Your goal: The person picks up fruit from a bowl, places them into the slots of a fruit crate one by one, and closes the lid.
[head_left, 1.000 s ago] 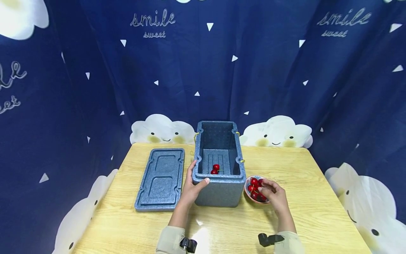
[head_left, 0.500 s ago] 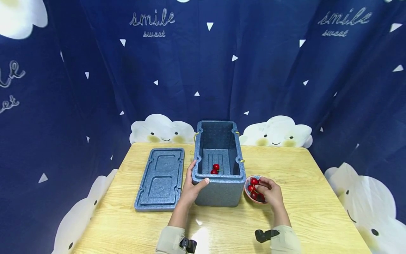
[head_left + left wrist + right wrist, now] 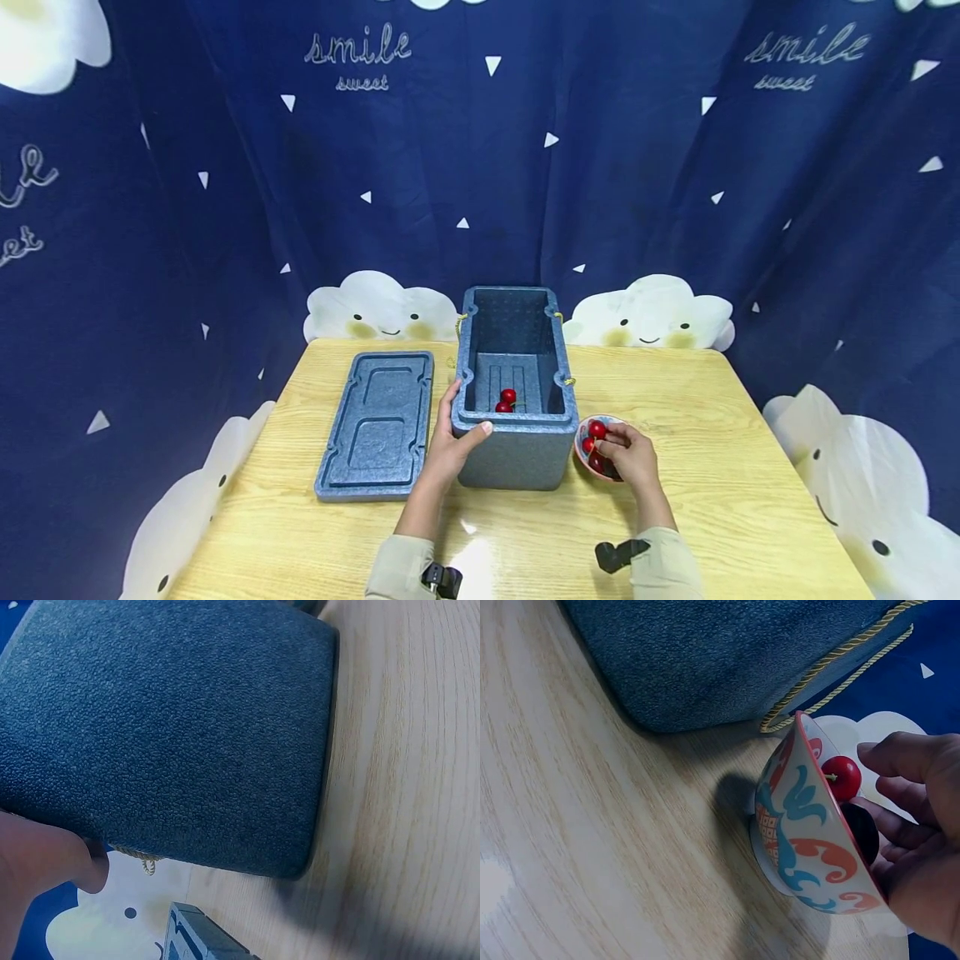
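A blue foam box stands open at the top in the head view, with two red cherries on its floor. My left hand grips its near left corner, thumb on the front and fingers along the side. To the right, a small patterned bowl holds several cherries, one bright red cherry with a stem and one dark cherry showing at the rim. My right hand reaches over the bowl. Its fingers are bent loosely beside the cherries, with no cherry seen pinched between them.
The box's blue lid lies flat on the wooden table, left of the box. Yellow rope handles hang on the box's sides. A dark blue curtain with clouds surrounds the table.
My right hand has moved left, further over the bowl, with the fingers lower among the cherries. My left hand and the box stay as they were.
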Motion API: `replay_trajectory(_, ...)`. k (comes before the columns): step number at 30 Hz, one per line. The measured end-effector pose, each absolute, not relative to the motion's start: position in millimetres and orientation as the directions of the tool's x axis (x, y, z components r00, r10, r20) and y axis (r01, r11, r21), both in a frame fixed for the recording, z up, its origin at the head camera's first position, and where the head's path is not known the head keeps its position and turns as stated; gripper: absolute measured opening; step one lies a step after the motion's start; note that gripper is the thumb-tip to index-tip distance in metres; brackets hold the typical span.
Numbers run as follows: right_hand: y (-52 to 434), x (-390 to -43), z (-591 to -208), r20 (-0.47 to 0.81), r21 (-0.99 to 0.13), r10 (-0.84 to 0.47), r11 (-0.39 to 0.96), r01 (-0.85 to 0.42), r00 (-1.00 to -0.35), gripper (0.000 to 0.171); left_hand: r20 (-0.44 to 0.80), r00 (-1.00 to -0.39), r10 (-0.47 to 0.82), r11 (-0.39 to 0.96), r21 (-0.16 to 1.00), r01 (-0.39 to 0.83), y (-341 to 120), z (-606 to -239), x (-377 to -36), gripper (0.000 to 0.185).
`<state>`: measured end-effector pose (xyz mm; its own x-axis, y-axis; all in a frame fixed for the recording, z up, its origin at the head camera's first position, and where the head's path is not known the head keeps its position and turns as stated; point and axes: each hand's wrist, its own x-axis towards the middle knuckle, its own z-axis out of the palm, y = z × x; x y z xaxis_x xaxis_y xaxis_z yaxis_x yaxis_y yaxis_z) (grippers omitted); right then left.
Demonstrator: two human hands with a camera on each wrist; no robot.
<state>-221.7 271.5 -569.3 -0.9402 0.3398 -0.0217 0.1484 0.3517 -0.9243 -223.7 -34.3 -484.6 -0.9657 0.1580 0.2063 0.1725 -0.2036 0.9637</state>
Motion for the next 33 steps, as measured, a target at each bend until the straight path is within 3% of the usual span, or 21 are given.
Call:
replay_trajectory(10, 271.5, -218.2, -568.2, -0.007, -0.908, 0.369, 0.387, 0.160, -0.929, 0.039, 0.202, -0.965, 0.165, -0.218, 0.962, 0.164, -33.2, -485.9, -222.6, 0.081)
replay_trajectory(19, 273.6, -215.1, -560.7, 0.043, -0.870, 0.505, 0.444, 0.217, -0.862, 0.036, 0.217, -0.964, 0.156, -0.196, 0.963, 0.186, -35.0, -486.6, -223.9, 0.080)
replay_trajectory(33, 272.6, -225.4, -560.3, -0.030, -0.793, 0.445, 0.535, 0.293, -0.895, 0.047, 0.208, -0.964, 0.163, -0.199, 0.964, 0.175, -35.9, -487.8, -225.0, 0.081)
